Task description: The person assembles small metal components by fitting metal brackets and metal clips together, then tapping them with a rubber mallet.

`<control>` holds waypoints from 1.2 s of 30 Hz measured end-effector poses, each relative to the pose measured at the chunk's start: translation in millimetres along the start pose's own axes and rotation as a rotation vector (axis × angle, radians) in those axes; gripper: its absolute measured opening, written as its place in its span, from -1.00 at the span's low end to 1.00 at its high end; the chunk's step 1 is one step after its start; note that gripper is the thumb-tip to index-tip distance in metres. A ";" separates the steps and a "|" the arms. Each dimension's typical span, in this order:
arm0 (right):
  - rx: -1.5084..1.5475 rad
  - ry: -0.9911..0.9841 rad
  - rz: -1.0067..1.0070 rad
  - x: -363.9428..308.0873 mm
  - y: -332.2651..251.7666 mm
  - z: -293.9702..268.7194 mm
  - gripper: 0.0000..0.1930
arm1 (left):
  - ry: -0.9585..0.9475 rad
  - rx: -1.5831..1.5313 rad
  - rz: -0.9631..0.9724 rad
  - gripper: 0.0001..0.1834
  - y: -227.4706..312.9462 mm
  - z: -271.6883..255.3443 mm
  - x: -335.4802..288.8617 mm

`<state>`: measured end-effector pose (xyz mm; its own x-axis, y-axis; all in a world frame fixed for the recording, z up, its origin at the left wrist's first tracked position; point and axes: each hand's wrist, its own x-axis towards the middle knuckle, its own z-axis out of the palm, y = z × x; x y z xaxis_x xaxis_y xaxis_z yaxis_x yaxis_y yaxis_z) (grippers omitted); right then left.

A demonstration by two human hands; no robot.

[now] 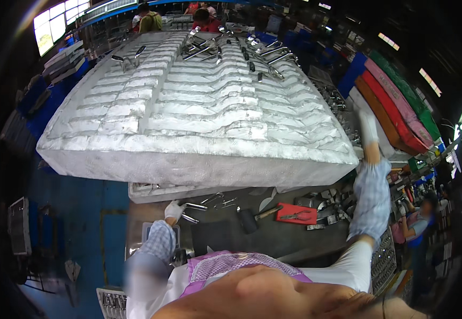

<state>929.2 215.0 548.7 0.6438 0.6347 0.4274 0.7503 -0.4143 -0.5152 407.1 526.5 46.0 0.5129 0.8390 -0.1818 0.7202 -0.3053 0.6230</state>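
My left hand point(173, 211), in a white glove, is low at the left over the workbench. Its fingers are closed on shiny chrome bars point(194, 207) that stick out to the right; their exact kind is too small to make out. My right hand point(368, 126), also gloved and smeared by motion, reaches far forward past the right side of a big white foam tray point(204, 162). Its fingers cannot be read. Rows of long grooves cross the tray, and chrome pieces with black ends point(201, 49) lie piled at its far side.
On the dark bench point(215, 234) lie a black-headed mallet point(248, 219), pliers point(297, 215) on a red box, and loose metal parts point(326, 207). Another foam tray point(188, 194) sits beneath the big one. Coloured stacks point(396, 103) rise at right. Co-workers point(417, 220) are nearby.
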 end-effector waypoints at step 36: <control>-0.456 0.053 -0.088 276.9 -145.3 141.3 -0.64 | 0.009 0.192 0.753 -0.74 184.2 -256.4 -184.2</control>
<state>977.3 543.1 636.9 0.5730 0.6510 0.4980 0.7840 -0.6124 -0.1014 325.5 431.2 389.4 0.8929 0.3777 0.2451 0.2476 -0.8665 0.4334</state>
